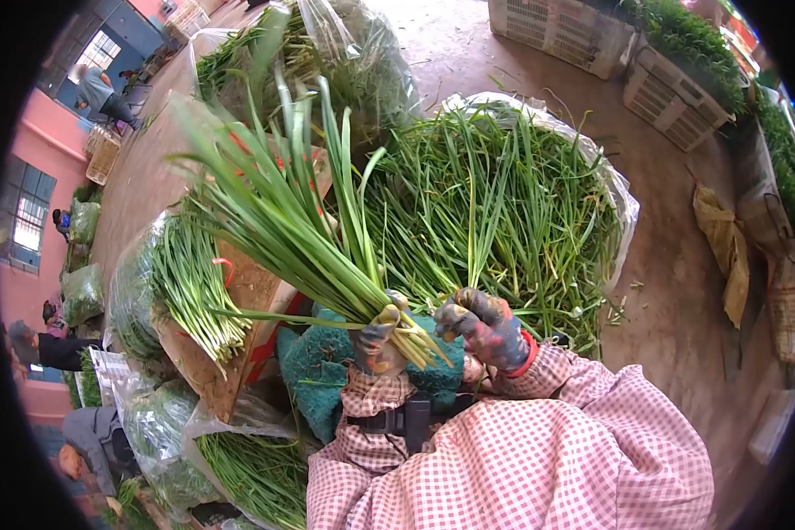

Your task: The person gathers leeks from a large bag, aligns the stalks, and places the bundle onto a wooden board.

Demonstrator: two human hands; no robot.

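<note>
A bunch of long green stalks (305,238) with pale ends is gripped in my left hand (380,338), which wears a stained glove; the leaves fan out to the upper left. My right hand (486,327), also gloved, is curled just right of the pale ends, its fingertips pinched together at the base of a thin stalk (473,221). Behind both hands lies a big heap of loose green stalks (512,199) in a clear plastic bag. On a wooden board (194,362) to the left rests a tied bundle (199,283) near a red band.
Another plastic bag of greens (362,62) stands beyond the board, and an open one (256,464) lies at lower left. White crates (561,35) line the upper right. Brown sacking (723,252) lies on the right floor. Several people are at the left, one bending (97,442).
</note>
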